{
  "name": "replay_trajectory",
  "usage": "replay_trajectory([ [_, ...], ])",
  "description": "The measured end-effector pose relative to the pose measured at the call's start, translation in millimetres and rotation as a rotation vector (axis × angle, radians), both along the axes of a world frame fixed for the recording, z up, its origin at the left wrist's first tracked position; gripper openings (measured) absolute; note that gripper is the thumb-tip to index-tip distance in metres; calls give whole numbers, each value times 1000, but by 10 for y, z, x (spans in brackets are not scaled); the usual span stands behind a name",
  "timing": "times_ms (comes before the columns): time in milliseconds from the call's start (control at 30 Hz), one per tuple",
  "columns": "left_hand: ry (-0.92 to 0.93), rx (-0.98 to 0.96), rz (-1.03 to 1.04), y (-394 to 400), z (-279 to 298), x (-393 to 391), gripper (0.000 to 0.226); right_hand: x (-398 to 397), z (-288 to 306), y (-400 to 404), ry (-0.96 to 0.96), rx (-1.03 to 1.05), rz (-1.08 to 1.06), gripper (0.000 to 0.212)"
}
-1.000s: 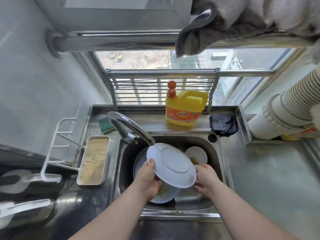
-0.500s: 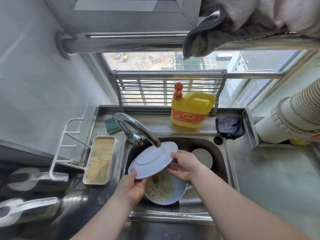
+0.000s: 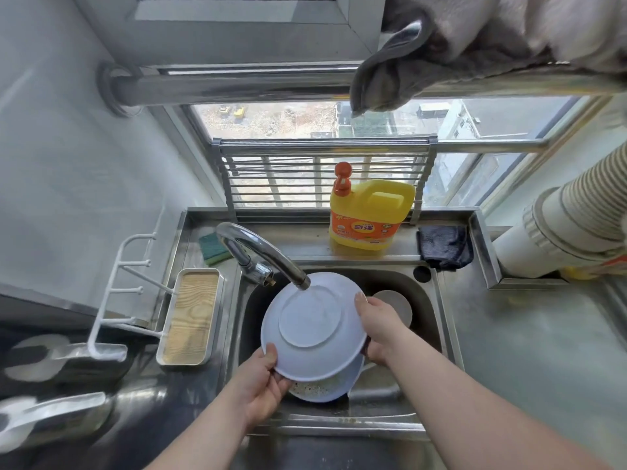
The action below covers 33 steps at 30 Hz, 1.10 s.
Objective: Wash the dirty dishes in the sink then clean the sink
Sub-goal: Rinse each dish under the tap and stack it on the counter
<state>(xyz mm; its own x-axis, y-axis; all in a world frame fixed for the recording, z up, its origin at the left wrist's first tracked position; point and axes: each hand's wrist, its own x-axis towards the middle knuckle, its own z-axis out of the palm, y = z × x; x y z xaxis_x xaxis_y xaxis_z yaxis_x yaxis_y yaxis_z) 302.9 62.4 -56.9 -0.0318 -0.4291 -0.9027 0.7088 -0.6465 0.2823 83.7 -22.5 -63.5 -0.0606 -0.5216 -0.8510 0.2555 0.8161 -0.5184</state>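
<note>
A pale blue plate [image 3: 310, 325] is held bottom side up over the steel sink [image 3: 437, 320], right under the spout of the faucet [image 3: 261, 252]. My left hand [image 3: 263, 381] pinches its near rim with the thumb on top. My right hand [image 3: 378, 325] holds the right rim, fingers lying along the edge. Below the plate a second, dirty plate [image 3: 325, 390] with brown specks lies in the basin. A small white bowl [image 3: 395, 307] sits at the back right of the basin, partly hidden by my right hand.
A yellow detergent jug [image 3: 369, 217], a green sponge [image 3: 212, 247] and a dark cloth [image 3: 444, 245] sit on the ledge behind the sink. A metal tray with a wooden insert [image 3: 191, 317] and a white rack [image 3: 125, 286] stand to the left. Steel counter [image 3: 529, 347] extends right.
The plate has turned from steeply tilted to nearly flat, bottom side up, and moved back under the spout. My right hand slid from the plate's centre to its right rim.
</note>
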Motion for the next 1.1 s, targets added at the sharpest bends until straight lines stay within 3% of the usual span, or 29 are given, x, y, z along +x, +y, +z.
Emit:
replay_trajectory([
  [200, -51, 41, -217, 3, 6, -198, 37, -449, -129, 365, -30, 78, -99, 23],
  [500, 16, -4, -304, -126, 30, -517, 49, -939, -109, 599, 61, 70, -145, 24],
  [733, 91, -122, -165, -379, 156, -446, 60, -828, -49, 638, -70, 207, -403, 37],
  [900, 141, -151, -101, -451, 216, -431, 59, -542, 49, 531, -136, 245, -571, 31],
  [1100, 159, -154, -69, -441, 212, -341, 51, -296, 117, 412, -163, 186, -549, 35],
])
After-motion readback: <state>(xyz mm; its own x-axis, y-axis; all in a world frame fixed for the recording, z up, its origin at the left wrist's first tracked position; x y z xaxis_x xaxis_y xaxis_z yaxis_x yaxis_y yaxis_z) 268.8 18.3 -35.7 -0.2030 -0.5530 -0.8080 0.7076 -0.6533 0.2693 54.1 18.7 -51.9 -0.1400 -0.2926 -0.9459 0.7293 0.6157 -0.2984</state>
